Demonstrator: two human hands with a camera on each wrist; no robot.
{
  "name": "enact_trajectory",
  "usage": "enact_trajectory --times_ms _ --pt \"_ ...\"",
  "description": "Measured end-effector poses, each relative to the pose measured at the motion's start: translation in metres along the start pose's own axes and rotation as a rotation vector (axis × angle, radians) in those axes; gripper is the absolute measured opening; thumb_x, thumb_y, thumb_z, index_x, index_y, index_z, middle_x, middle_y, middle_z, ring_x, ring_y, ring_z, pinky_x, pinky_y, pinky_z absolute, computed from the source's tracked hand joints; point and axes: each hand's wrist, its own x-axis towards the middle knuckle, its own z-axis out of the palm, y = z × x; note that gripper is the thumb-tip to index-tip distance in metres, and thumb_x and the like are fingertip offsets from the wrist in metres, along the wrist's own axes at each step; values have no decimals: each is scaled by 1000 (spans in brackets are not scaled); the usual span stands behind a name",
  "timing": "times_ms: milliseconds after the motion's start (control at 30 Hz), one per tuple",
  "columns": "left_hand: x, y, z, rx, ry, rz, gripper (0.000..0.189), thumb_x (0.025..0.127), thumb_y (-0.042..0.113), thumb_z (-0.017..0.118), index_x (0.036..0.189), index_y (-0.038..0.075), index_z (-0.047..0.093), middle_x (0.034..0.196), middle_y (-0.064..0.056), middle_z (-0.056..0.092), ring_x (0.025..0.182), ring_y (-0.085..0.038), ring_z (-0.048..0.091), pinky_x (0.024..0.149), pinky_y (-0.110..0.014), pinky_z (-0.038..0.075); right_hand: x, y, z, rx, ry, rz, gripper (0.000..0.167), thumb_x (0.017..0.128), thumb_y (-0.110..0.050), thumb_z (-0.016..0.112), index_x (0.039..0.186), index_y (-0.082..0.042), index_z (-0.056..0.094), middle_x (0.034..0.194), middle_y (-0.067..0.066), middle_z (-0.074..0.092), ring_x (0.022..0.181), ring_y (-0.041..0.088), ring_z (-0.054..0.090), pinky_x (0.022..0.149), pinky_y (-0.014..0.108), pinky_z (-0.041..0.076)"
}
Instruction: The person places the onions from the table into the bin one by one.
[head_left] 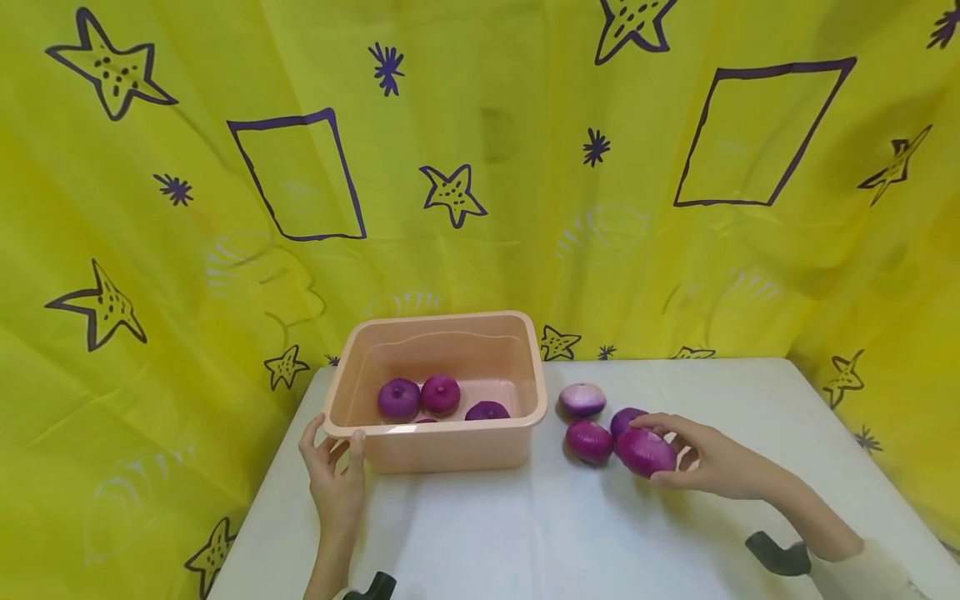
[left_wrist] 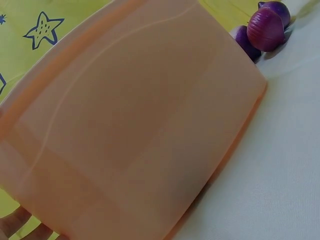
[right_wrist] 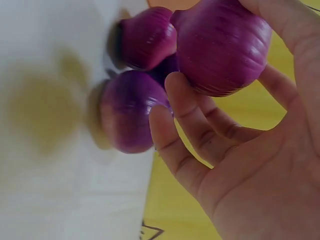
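Note:
My right hand (head_left: pixel 716 462) grips a red onion (head_left: pixel 647 452) between thumb and fingers. In the right wrist view that onion (right_wrist: pixel 225 50) is pinched in the fingers, above the others. Close by on the table lie a pale-topped onion (head_left: pixel 582 400), a purple-red onion (head_left: pixel 589 442) and a darker onion (head_left: pixel 627 421), partly hidden. My left hand (head_left: pixel 336 483) holds the near left corner of a peach plastic bin (head_left: pixel 450 450), thumb against its front. Inside the bin lie several onions, among them a purple onion (head_left: pixel 399 399) and a redder onion (head_left: pixel 440 394).
The bin stands at the back left of a white table (head_left: pixel 480 533). Behind it hangs a yellow curtain (head_left: pixel 510 275) printed with stars and frames, which also closes in both sides. The bin's wall (left_wrist: pixel 140 120) fills most of the left wrist view.

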Motion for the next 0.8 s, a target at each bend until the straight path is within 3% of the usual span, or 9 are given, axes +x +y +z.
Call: enact_trajectory --times_ms 233,533,633,800 --pt "0 0 0 2 4 -3 66 102 24 66 156 23 29 136 -17 58 112 -13 56 85 -7 46 19 -19 -25 -54 57 -40 62 88 -16 83 142 -14 53 123 11 62 88 9 64 71 28 59" --pt "-1 1 0 3 0 -14 66 102 26 64 157 23 27 139 -18 57 119 -27 55 87 -6 43 44 -36 -58 -62 106 64 68 88 -17 82 148 -16 49 124 8 61 94 14 63 75 29 60" --pt "-1 0 1 6 -1 -12 66 102 27 64 157 23 27 139 -18 57 118 -26 55 86 -5 44 51 -42 -67 -50 117 102 69 89 -17 81 149 -17 47 126 9 61 97 16 63 74 30 60" --pt "-1 0 0 6 -1 -14 66 102 27 64 157 24 27 138 -17 57 115 -19 55 85 -5 45 63 -49 -75 -57 131 93 69 89 -16 81 149 -17 48 123 11 59 95 19 65 73 31 61"
